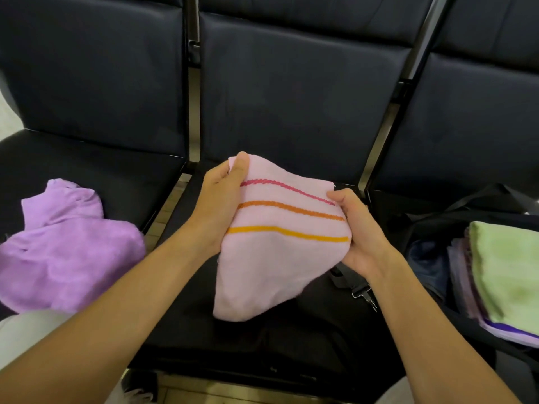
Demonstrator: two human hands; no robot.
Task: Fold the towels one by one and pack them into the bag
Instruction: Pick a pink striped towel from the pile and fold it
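Hands (287,214) hide pink towel's (274,258) side edges.

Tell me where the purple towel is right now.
In the head view, the purple towel lies crumpled on the left seat, left of the left hand and across from the bag on the right.

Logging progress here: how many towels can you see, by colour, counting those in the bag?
Pink striped towel, held in both hands: 1
Purple towel, unfolded on the left seat: 1
Green towel, top of the stack in the bag: 1
Lilac or purple layers beneath it: count unclear
Total distinct: 3
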